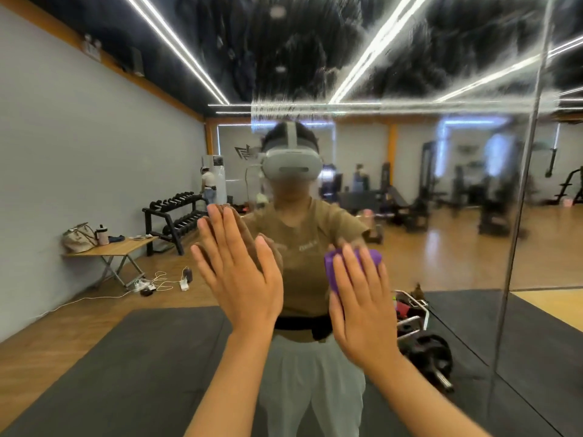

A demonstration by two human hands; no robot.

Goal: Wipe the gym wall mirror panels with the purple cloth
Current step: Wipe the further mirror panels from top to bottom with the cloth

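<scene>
The wall mirror panel (410,89) fills the view, and its upper part is covered with streaky wet smears. My left hand (239,272) lies flat against the glass with straight, spread fingers, touching its own reflection. To its right, my right hand (359,304) presses the folded purple cloth (334,269) flat on the mirror with straight fingers; the cloth shows above and left of the fingers. A vertical seam (520,190) divides this panel from the panel on the right.
The glass reflects a person in a headset, a dumbbell rack (176,216), a folding table with a bag (110,247), cables on the wooden floor, black mats and gym machines. Weight plates and a bar (426,348) lie low on the right.
</scene>
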